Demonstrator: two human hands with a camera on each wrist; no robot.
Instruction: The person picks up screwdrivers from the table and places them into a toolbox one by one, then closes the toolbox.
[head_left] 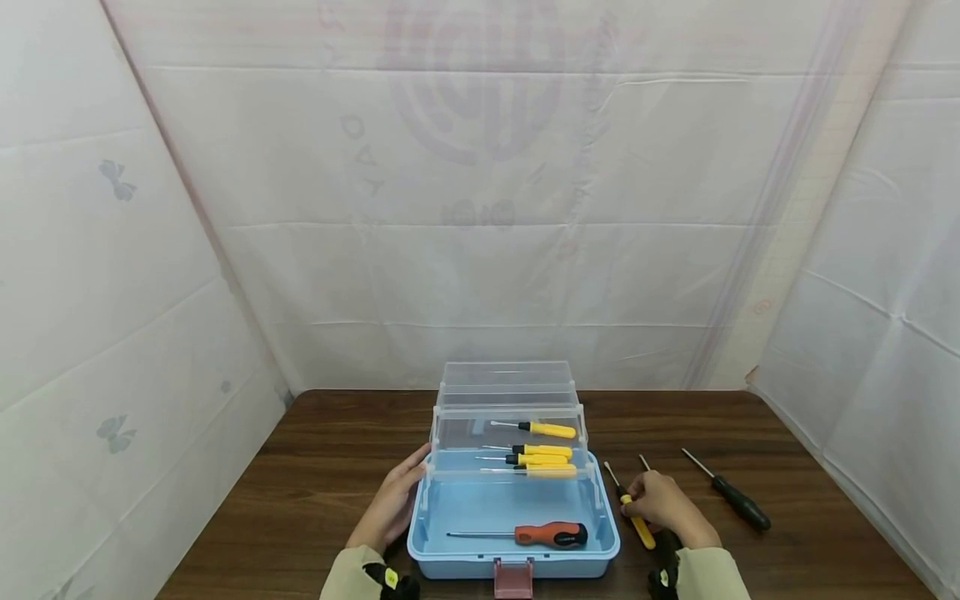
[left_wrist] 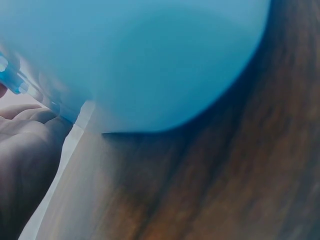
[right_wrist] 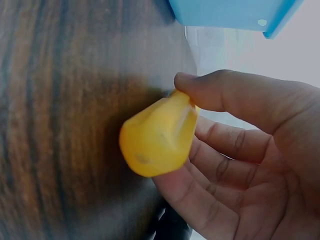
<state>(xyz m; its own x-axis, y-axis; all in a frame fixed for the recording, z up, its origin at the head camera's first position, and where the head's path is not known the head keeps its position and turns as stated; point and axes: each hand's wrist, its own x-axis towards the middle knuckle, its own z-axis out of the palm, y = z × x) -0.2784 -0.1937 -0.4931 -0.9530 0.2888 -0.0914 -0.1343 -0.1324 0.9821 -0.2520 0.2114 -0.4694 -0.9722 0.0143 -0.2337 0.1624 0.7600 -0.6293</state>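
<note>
Screwdriver (head_left: 626, 499), yellow-handled | right hand (head_left: 665, 505) pinches it | left hand (head_left: 392, 503) touches blue toolbox (head_left: 459, 568)

Yellow screwdriver (right_wrist: 160, 135), pinched; opened blue toolbox (head_left: 457, 568)

Passage is free above the right fingers (right_wrist: 200, 200) and, to their right, across the worktop (head_left: 817, 517) up to the black screwdriver (head_left: 738, 502), while leftward the pinched yellow screwdriver (head_left: 642, 532) and the blue box (head_left: 457, 568) obstruct, and a thin metal shaft (head_left: 645, 461) lies just beyond.
</note>
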